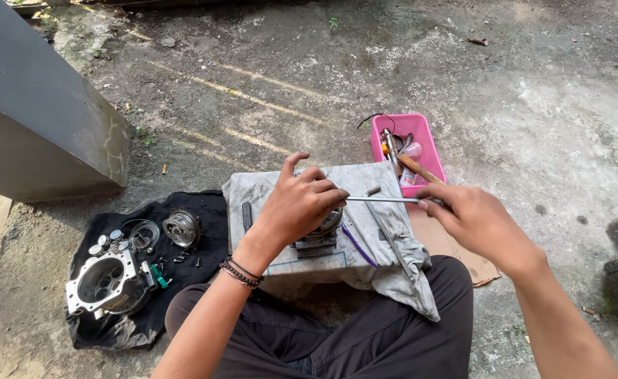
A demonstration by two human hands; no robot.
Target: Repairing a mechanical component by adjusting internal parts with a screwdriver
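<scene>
Right hand (fingers pinched) on metal rod

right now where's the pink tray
In the head view the pink tray sits on the concrete ground at upper right of centre, just behind the grey cloth and beyond the right hand.

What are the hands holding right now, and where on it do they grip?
Both hands hold a thin metal rod level above the cloth-covered block: the right hand pinches its outer end, the left hand grips the other end over a metal part.
</scene>
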